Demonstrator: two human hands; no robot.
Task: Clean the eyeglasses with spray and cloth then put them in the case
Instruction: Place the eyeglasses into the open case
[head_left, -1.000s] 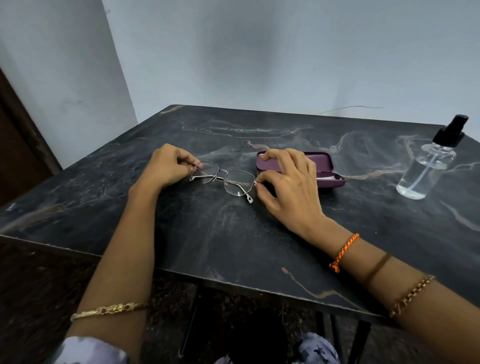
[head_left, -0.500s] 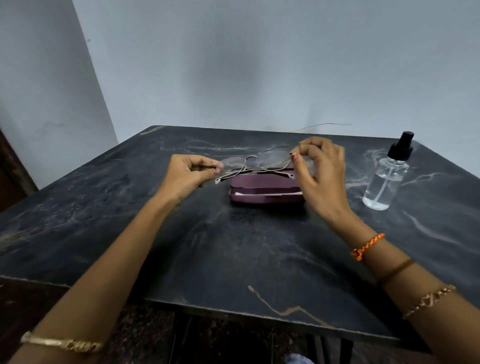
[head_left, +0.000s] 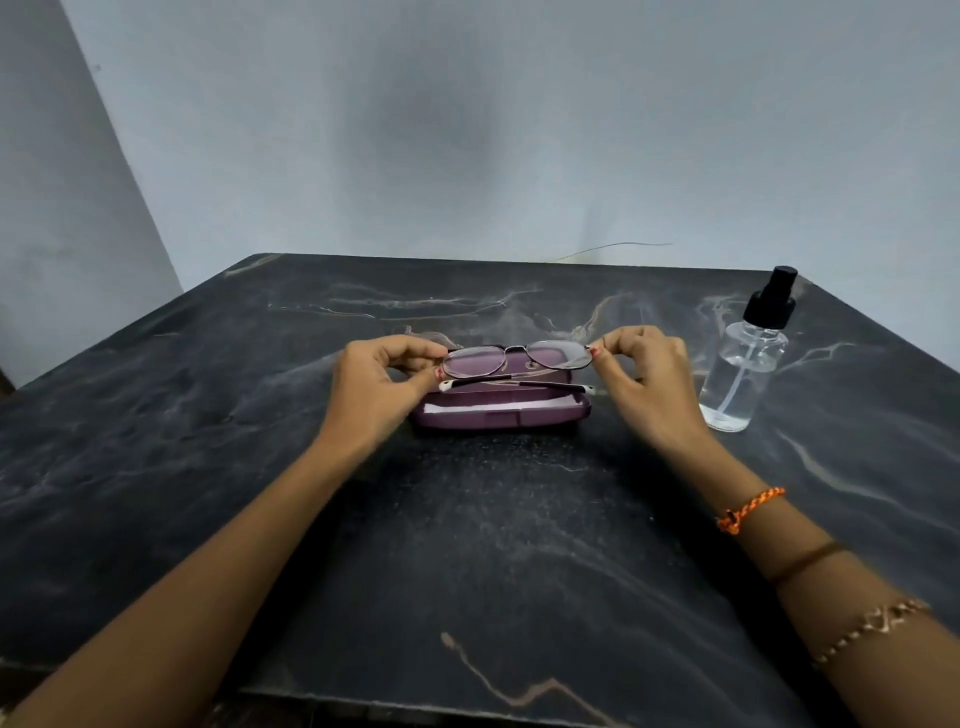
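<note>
A dark table (head_left: 467, 545) with a marble-like pattern of pale and tan veins carries everything here. Directly on it, just under the spot where the two hands pinch the glasses, lies an open purple case (head_left: 501, 413), its long side facing the person, with a strip of white showing inside along the front. To the right of that grip, near the right hand but not touching it, stands an upright clear spray bottle (head_left: 745, 376) with a black pump top, holding some clear liquid.

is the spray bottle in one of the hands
No, the spray bottle stands alone on the table; both hands hold the eyeglasses.
</note>
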